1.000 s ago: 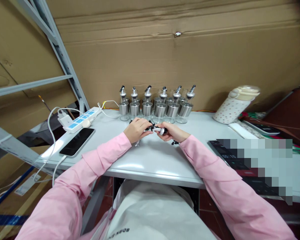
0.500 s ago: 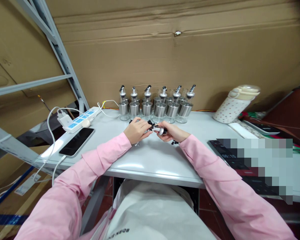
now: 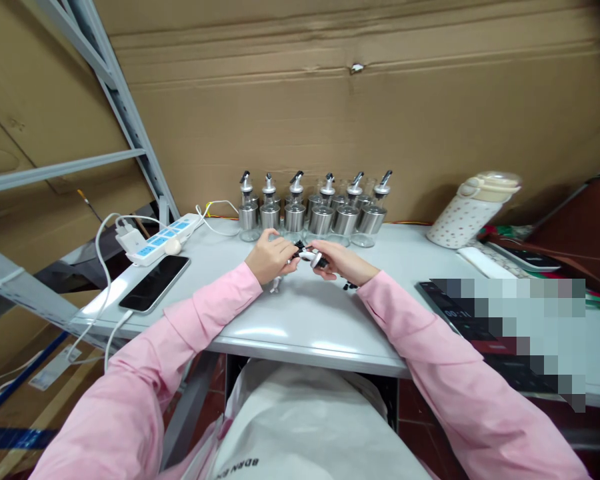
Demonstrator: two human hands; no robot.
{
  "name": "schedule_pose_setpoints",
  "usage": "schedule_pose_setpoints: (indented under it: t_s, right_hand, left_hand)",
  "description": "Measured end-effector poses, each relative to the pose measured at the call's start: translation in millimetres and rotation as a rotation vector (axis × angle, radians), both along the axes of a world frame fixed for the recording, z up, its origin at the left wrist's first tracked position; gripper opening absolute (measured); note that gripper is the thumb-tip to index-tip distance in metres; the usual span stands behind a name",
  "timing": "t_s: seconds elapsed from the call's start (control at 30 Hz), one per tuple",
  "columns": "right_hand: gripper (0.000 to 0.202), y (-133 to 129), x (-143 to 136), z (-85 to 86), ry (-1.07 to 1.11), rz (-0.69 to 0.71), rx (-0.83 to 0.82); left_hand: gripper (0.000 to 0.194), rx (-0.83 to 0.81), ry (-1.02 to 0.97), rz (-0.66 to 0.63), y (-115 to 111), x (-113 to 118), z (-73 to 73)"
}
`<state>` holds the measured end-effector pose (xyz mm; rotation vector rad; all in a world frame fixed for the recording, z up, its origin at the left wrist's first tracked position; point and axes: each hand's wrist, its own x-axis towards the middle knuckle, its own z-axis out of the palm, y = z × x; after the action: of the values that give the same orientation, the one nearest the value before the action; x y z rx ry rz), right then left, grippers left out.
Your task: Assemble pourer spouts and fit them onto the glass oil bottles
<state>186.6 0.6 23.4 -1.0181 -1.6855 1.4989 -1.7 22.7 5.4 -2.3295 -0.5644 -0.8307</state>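
— What do the hands hold?
— The left hand and right hand meet over the desk, fingers closed on one small metal pourer cap; it sits between them, just before the row of bottles.
— And beside them?
— A phone lies at the left.

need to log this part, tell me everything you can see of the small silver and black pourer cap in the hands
The small silver and black pourer cap looks like shiny metal with a dark plastic or rubber part, much like the spout tops on the glass and steel dispenser bottles behind it. It lies roughly sideways, lifted just above the grey table, pinched between the left hand and the right hand, whose fingers hide much of it. Finer detail is too small to tell.
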Motion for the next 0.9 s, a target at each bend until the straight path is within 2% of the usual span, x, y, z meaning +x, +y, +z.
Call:
schedule_pose_setpoints:
  t_s: [0.1,0.23,0.37,0.57,0.9]
  right_hand:
    - [0.032,0.2,0.3,0.9,-0.032,-0.094,0.091]
    - [0.035,0.0,0.8,0.5,-0.044,-0.092,0.17]
    - [0.035,2.0,0.0,-4.5,-0.021,-0.117,0.209]
    - [0.035,4.3,-3.6,-9.1,-0.016,-0.235,0.223]
    - [0.031,-1.6,-2.6,-1.4,-0.074,-0.162,0.314]
  left_hand:
    - [0.021,-0.045,-0.004,0.05,0.8,0.3,-1.3]
    - [0.022,-0.091,-0.044,0.077,0.9,1.4,-4.1]
    - [0.024,-0.142,-0.062,0.092,-0.5,1.9,-4.8]
    - [0.024,-0.231,-0.051,0.106,-3.2,2.7,-3.9]
    - [0.023,-0.309,-0.052,0.088,-5.5,4.1,-3.9]
